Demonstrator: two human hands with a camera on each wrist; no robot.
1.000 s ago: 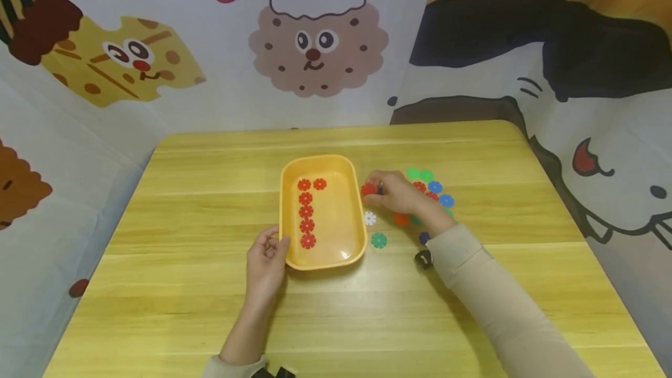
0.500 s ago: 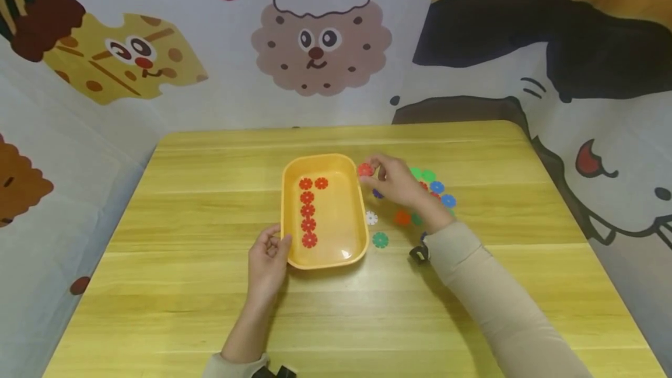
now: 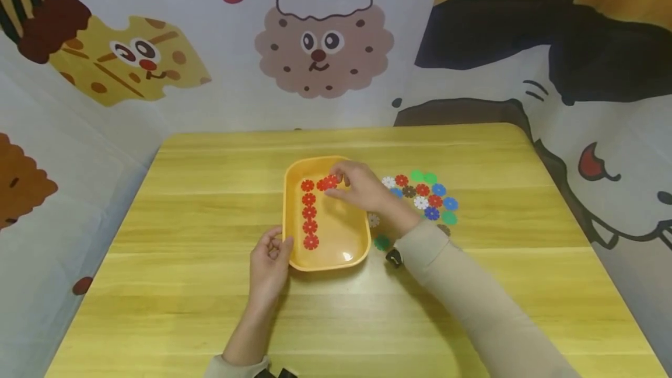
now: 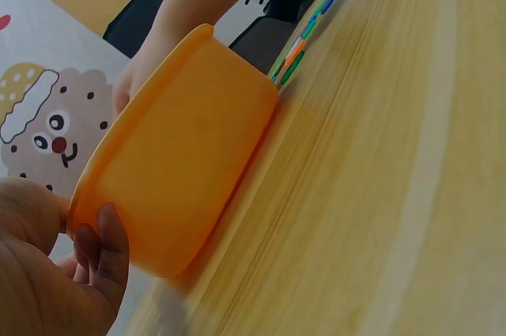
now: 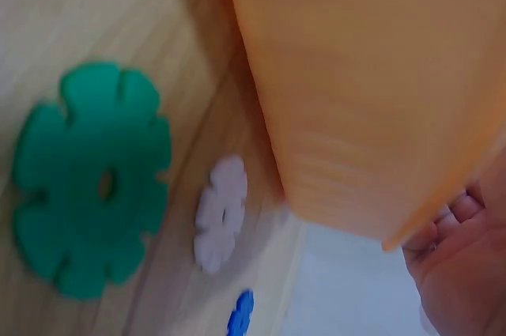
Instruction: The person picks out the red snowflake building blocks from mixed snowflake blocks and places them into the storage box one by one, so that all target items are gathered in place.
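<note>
A yellow-orange tray (image 3: 341, 256) sits on the table, and my left hand (image 3: 270, 258) grips its near left rim between thumb and curled fingers. In the left wrist view that hand (image 4: 59, 265) is at the tray's rim, beside its outer wall (image 4: 178, 154). Inside the tray, several red snowflake discs (image 3: 310, 213) form a column, with another red disc (image 3: 321, 185) to the right of its top. Over the tray's far part my right hand (image 3: 362, 188) pinches a red snowflake disc (image 3: 331, 182), which partly overlaps that one in view. The right wrist view hides the pinched disc.
Loose snowflake discs in white, blue, red, brown and green (image 3: 422, 203) lie right of the tray on the wooden table (image 3: 184, 220). A green disc (image 5: 91, 182) and a pale disc (image 5: 221, 213) lie close beside the tray wall. A cartoon-printed cloth (image 3: 210, 109) hangs behind.
My right hand has carried the red snowflake disc leftward, from beside the tray to above its inside. The left hand has kept its grip on the tray rim.
</note>
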